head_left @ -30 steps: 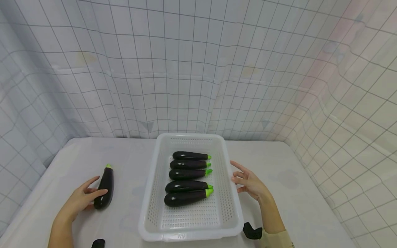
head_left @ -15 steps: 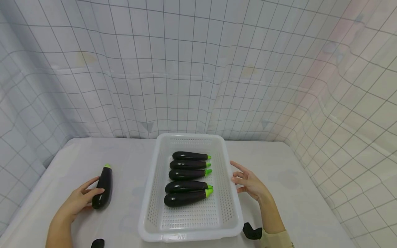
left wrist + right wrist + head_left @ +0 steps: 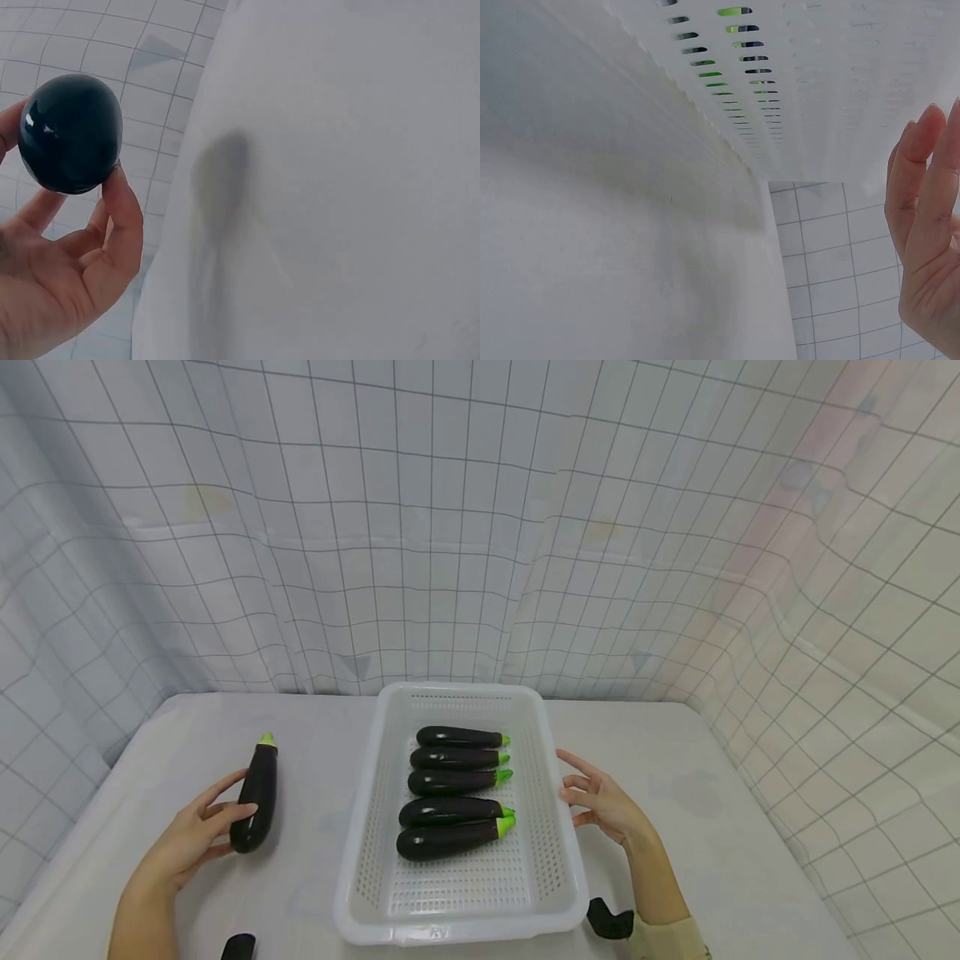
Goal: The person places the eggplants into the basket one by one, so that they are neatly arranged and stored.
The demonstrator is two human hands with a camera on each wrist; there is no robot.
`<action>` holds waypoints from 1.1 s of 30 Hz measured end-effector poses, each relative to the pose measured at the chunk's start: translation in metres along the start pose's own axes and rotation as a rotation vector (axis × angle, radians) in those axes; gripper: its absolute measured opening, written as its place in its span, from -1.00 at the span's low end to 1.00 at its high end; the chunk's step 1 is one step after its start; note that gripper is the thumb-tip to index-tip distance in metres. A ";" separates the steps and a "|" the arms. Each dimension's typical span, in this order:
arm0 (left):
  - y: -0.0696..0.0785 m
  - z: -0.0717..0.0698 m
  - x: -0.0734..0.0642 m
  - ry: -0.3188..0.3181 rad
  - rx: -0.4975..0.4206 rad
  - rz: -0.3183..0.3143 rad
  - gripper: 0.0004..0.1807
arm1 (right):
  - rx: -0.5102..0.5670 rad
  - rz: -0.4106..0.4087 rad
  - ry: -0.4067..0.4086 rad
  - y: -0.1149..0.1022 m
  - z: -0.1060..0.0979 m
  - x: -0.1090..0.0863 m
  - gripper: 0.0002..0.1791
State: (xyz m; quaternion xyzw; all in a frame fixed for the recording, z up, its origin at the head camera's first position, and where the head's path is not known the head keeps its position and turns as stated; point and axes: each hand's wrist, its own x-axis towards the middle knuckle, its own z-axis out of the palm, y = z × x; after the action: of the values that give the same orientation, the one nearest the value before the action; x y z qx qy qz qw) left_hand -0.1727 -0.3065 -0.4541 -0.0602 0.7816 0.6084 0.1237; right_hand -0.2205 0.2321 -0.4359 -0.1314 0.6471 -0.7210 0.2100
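Observation:
My left hand grips a dark eggplant with a green stem end, on the left side of the table. In the left wrist view the rounded end of the eggplant sits between thumb and fingers, apart from the cloth, with a shadow below. Several more eggplants lie crosswise in a white perforated plastic basket in the middle. My right hand is at the right rim of the basket, its fingers loosely bent; the right wrist view shows the fingers beside the slotted wall.
A white cloth covers the table. A black curved object lies by the right forearm, and another black object is at the bottom edge on the left. Checked curtains hang behind and at both sides.
The eggplant in my left hand first tips slightly to the left, then moves away from me and a little to the right. The right hand and the basket stay in place.

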 end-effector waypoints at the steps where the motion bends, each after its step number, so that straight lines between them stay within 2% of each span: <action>1: 0.003 0.001 0.000 -0.003 0.005 0.013 -0.22 | -0.002 0.002 0.001 0.000 0.000 0.000 -0.22; 6: 0.019 0.005 -0.002 0.003 0.025 0.070 -0.24 | -0.007 0.006 0.004 -0.001 0.001 0.000 -0.22; 12: 0.040 0.012 -0.005 -0.008 0.006 0.149 -0.26 | -0.004 0.011 0.009 -0.001 0.000 0.000 -0.21; 23: 0.073 0.039 -0.011 -0.061 -0.072 0.339 -0.29 | -0.005 0.016 0.019 -0.001 0.000 0.000 -0.20; 28: 0.086 0.053 -0.014 -0.068 -0.002 0.392 -0.29 | -0.005 0.020 0.024 -0.001 0.000 0.000 -0.21; 33: 0.098 0.066 -0.017 -0.081 0.050 0.419 -0.29 | -0.007 0.022 0.025 -0.001 -0.001 0.000 -0.21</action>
State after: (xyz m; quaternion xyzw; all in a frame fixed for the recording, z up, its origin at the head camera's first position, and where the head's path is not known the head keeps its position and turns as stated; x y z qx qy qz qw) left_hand -0.1721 -0.2193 -0.3732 0.1312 0.7862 0.6032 0.0275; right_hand -0.2211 0.2326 -0.4352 -0.1158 0.6536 -0.7180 0.2095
